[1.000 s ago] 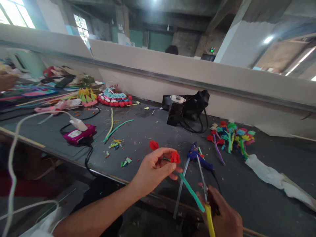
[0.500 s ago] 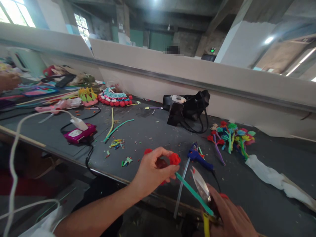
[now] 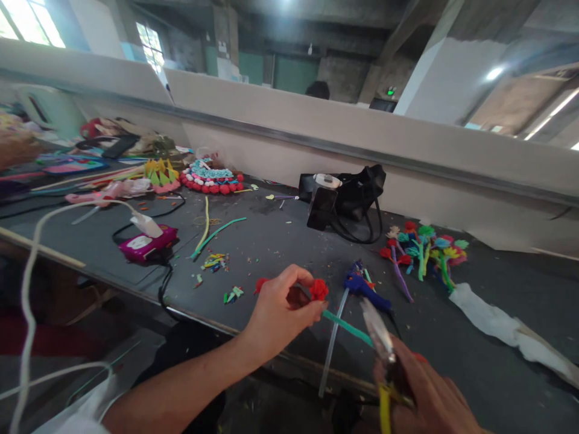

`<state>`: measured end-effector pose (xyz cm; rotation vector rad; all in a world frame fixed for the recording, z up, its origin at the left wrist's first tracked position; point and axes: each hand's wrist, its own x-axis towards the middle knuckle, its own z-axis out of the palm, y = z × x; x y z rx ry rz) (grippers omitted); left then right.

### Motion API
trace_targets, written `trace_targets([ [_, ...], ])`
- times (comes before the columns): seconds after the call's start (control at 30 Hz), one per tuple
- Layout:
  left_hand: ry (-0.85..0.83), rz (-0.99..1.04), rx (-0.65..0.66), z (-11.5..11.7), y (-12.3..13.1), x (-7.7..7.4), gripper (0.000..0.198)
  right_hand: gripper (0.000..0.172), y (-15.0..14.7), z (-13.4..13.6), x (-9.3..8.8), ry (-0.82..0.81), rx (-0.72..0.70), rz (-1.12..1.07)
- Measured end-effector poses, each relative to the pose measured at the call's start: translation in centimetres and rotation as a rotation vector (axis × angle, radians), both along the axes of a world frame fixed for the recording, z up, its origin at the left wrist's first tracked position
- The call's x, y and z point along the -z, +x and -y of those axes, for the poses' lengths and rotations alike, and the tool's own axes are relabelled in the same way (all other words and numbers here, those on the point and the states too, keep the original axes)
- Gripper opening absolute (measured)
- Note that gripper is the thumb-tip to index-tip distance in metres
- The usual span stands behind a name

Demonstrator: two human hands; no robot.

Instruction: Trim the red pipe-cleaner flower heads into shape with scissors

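My left hand (image 3: 280, 307) is closed, pinching a red yarn flower (image 3: 319, 290) where its green fuzzy stem (image 3: 348, 327) begins. More red yarn (image 3: 260, 284) shows beyond the back of this hand. The stem points right and down, its visible end close to the scissors. My right hand (image 3: 427, 392), low at the right, grips metal-bladed scissors (image 3: 380, 334) with blades pointing up and left. A yellow strip, perhaps a handle, hangs below this hand; its fingers are partly hidden. A blue glue gun (image 3: 366, 290) with a clear glue stick (image 3: 335, 343) lies just beyond the stem.
Yarn flowers (image 3: 425, 247) and a white wrapped bundle (image 3: 493, 322) lie at the right. A black bag (image 3: 362, 196) leans at the back by a phone (image 3: 322, 209). Left are stem scraps (image 3: 215, 262), a purple power socket (image 3: 148, 244), a white cable and a blurred co-worker's hand.
My right hand and the scissors have shifted a little right. The green stem's visible part is shorter and ends by the blades. My left hand has barely moved.
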<state>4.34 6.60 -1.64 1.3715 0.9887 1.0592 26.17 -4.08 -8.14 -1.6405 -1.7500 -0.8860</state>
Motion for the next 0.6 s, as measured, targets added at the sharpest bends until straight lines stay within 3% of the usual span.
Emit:
trace_targets([
  [0.07,-0.004,0.012,0.010,0.1,0.0,0.0,0.023,0.035,-0.8,0.0,0.8,-0.038,-0.072,0.031],
  [0.2,0.053,-0.004,0.020,0.2,0.0,-0.1,0.020,0.035,-1.5,-0.3,1.7,-0.091,-0.076,0.042],
  [0.6,0.139,-0.096,0.014,0.4,-0.1,0.1,0.016,0.062,-2.1,-0.4,0.2,-0.051,0.006,0.144],
])
